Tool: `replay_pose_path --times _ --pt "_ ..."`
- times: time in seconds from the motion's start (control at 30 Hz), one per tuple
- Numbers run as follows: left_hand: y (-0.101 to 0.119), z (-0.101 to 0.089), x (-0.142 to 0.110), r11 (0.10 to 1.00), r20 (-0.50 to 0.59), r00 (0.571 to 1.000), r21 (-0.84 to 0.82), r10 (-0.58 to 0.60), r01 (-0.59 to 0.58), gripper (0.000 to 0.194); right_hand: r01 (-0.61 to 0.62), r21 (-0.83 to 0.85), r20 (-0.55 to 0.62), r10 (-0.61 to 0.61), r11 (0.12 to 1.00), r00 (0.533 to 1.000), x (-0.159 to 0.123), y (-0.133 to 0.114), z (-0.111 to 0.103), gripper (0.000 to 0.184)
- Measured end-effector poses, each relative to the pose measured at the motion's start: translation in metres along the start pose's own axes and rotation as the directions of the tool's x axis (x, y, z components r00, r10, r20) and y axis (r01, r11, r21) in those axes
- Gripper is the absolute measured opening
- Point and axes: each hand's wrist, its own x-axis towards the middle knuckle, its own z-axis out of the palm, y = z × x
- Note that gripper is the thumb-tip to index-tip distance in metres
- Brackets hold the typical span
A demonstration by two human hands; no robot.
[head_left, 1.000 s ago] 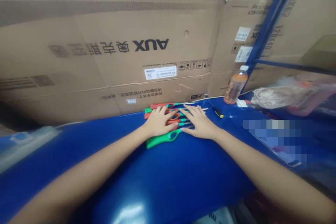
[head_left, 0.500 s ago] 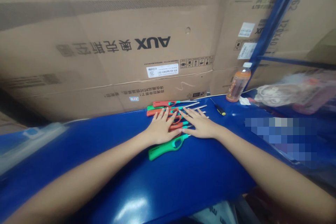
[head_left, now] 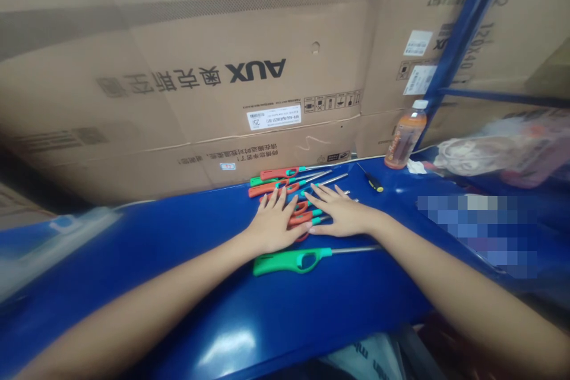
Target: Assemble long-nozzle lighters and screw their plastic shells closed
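Several long-necked gas lighters lie on the blue table (head_left: 178,285), with red or green handles and metal barrels pointing right. My left hand (head_left: 272,224) rests flat over the handles in the middle of the group, fingers spread. Over the barrel side lies my right hand (head_left: 342,214), also spread, its thumb tip close to the left thumb. Both hands partly cover the red lighters (head_left: 307,215) under them. Nearest me, apart from the others, is a green lighter (head_left: 285,261). At the far end lie a red lighter (head_left: 279,174) and a green one (head_left: 258,181) partly hidden.
A large cardboard box (head_left: 187,29) stands behind the table. To the right are a small screwdriver (head_left: 373,181), an orange drink bottle (head_left: 404,138), a crumpled tissue (head_left: 416,167) and plastic bags (head_left: 481,154). A blue metal post (head_left: 467,24) rises there. Clear plastic (head_left: 66,243) lies left.
The nearest green lighter has swung from slanting to nearly straight across and now lies farther from my hands, its barrel in full view. Both hands stay spread over the group.
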Motion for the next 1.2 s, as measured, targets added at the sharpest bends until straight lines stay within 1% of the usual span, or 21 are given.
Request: replay_pose_path --times 0.1,0.17,0.3,0.4,0.47,0.5,0.53,0.57,0.63,0.67,0.7,0.73,0.83,0.87,0.93,1.07,1.13,1.2 --pt "0.001 0.004 -0.001 1.000 -0.030 0.999 0.025 -0.013 0.014 0.095 0.048 -0.022 -0.041 -0.049 0.999 0.998 0.003 0.000 0.005 0.108" --pt "0.001 0.005 -0.001 0.999 -0.028 0.999 0.039 -0.021 0.022 0.096 0.059 -0.021 -0.038 -0.060 0.998 0.997 0.004 0.000 0.006 0.108" --pt "0.004 0.005 -0.007 0.998 -0.007 0.999 0.055 -0.033 0.034 0.097 0.036 0.014 0.041 -0.037 0.999 0.998 0.003 -0.002 0.004 0.116" --pt "0.009 0.004 -0.014 0.998 0.039 0.997 0.035 -0.061 0.059 0.099 0.019 0.051 0.100 -0.024 0.999 0.995 0.002 -0.005 0.003 0.126" --pt "0.009 0.001 -0.015 0.997 0.089 0.993 0.006 -0.079 0.079 0.103 0.016 0.063 0.102 -0.022 0.998 0.995 0.001 -0.005 0.004 0.128" --pt "0.007 -0.001 -0.013 0.996 0.097 0.992 -0.011 -0.083 0.084 0.104 0.010 0.063 0.092 -0.016 0.998 0.996 0.001 -0.005 0.004 0.127" --pt "0.004 -0.004 -0.009 0.996 0.085 0.993 -0.024 -0.083 0.085 0.105 0.003 0.060 0.078 -0.007 0.998 0.997 0.001 -0.005 0.004 0.125" --pt "-0.002 -0.007 -0.004 0.996 0.048 0.995 -0.031 -0.083 0.085 0.104 -0.005 0.054 0.064 0.002 0.999 0.998 0.001 -0.004 0.004 0.121" --pt "-0.017 -0.014 0.011 0.995 -0.065 0.993 -0.024 -0.100 0.098 0.099 -0.001 0.051 0.034 0.000 0.999 0.999 0.001 -0.004 0.003 0.113" --pt "-0.026 -0.017 0.020 0.993 -0.111 0.987 -0.006 -0.119 0.119 0.096 0.019 0.058 0.019 -0.021 0.998 1.000 0.000 -0.005 0.002 0.108" --pt "-0.036 -0.020 0.028 0.992 -0.125 0.984 0.007 -0.128 0.130 0.094 0.056 0.070 0.001 -0.056 0.996 0.998 -0.001 -0.006 0.001 0.103" --pt "-0.046 -0.022 0.036 0.992 -0.113 0.986 0.012 -0.120 0.122 0.089 0.104 0.085 -0.019 -0.102 0.991 0.995 -0.001 -0.008 0.001 0.098" --pt "-0.072 -0.021 0.051 1.000 -0.045 0.999 0.011 -0.019 0.020 0.070 0.237 0.115 -0.060 -0.231 0.965 0.971 -0.002 -0.016 0.002 0.089" --pt "-0.077 -0.019 0.053 1.000 -0.047 0.999 0.014 0.021 -0.020 0.063 0.262 0.118 -0.059 -0.257 0.958 0.965 -0.002 -0.018 0.003 0.089" --pt "-0.085 -0.014 0.053 0.993 -0.096 0.989 -0.003 0.114 -0.115 0.053 0.284 0.120 -0.037 -0.282 0.951 0.959 -0.001 -0.021 0.007 0.091" --pt "-0.092 -0.006 0.050 0.962 -0.240 0.941 -0.075 0.239 -0.263 0.043 0.301 0.114 -0.014 -0.301 0.947 0.953 0.001 -0.021 0.009 0.096" --pt "-0.093 -0.006 0.049 0.937 -0.309 0.903 -0.086 0.298 -0.338 0.037 0.308 0.140 -0.033 -0.306 0.941 0.951 -0.001 -0.021 0.005 0.095" --pt "-0.092 -0.007 0.049 0.908 -0.362 0.861 -0.083 0.356 -0.410 0.034 0.337 0.183 -0.042 -0.336 0.923 0.941 -0.006 -0.023 -0.001 0.099"
